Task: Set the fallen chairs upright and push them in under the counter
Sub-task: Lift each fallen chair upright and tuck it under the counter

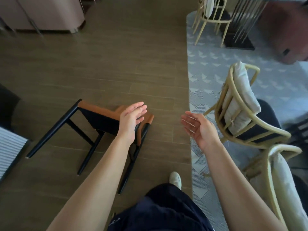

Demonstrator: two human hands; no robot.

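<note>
Lying toppled, chair (100, 118); left hand (131, 120), right hand (199, 129) empty.

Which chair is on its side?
The black-legged chair with the orange seat, on the wood floor by the left hand. The cream-framed chairs on the grey rug all stand on their legs.
</note>
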